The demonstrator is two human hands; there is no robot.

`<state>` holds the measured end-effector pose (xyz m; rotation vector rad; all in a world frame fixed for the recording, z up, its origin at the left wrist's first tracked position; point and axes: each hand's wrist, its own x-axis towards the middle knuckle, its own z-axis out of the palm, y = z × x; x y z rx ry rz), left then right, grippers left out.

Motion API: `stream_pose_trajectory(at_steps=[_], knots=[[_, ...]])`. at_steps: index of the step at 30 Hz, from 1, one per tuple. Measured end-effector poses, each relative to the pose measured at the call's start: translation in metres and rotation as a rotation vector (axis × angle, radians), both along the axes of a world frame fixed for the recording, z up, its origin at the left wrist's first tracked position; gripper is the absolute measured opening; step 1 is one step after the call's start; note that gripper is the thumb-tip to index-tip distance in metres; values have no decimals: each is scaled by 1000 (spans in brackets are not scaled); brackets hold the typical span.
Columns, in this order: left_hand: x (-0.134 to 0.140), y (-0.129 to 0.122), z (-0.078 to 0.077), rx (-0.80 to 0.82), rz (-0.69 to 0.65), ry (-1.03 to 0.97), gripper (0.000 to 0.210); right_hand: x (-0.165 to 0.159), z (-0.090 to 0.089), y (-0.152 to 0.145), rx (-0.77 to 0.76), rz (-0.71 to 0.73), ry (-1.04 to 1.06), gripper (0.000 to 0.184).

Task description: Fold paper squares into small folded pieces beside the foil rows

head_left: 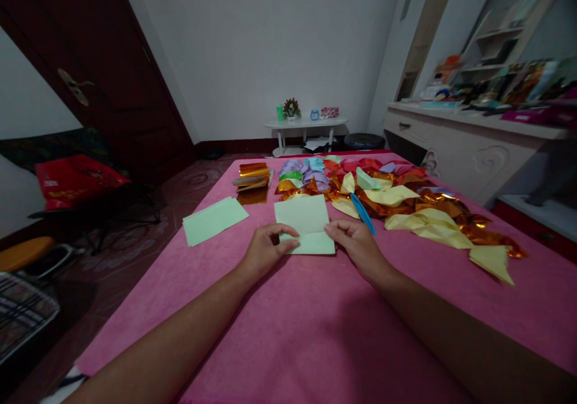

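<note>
A pale green sheet of paper (pixel 303 213) with a crease across it is held just over the pink tabletop, its near part lower than its far part. My left hand (pixel 265 247) pinches its left edge between thumb and fingers. On the opposite edge, near the crease, my right hand (pixel 352 238) has its thumb and fingertips closed on the same paper. To the left lies a small stack of pale green sheets (pixel 215 219). Just beyond my right hand a blue oblong tool (pixel 363 214) leans by folded yellow paper (pixel 392 195).
Folded papers in purple, red and shiny orange foil (pixel 487 235) spread over the far right of the pink-covered table (pixel 288 332). A pile of gold foil sheets (pixel 252 183) sits behind the green stack. Farther off stand a white side table (pixel 306 124) and a cluttered dresser (pixel 464 130).
</note>
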<state>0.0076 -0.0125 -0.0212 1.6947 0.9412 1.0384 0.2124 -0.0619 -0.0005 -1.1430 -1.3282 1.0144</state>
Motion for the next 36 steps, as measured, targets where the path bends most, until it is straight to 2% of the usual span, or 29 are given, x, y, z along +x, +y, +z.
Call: stream_pose_trajectory(at_steps=[8,15,23,30,36], knots=[[2,-1,4,-13,-1,2,15,0,-2,1,8,-11,-15,29],[1,2,2,-43,77,-68,18,0,-2,2,-2,-3,-23,27],[0,2,0,11,124,-22,17,-4,3,-3,60,35,-89,38],[3,-2,5,16,151,2,16,-7,-4,-1,-1,52,-28,30],[4,-4,7,3,164,5,15,-8,-5,-1,-16,38,-66,27]])
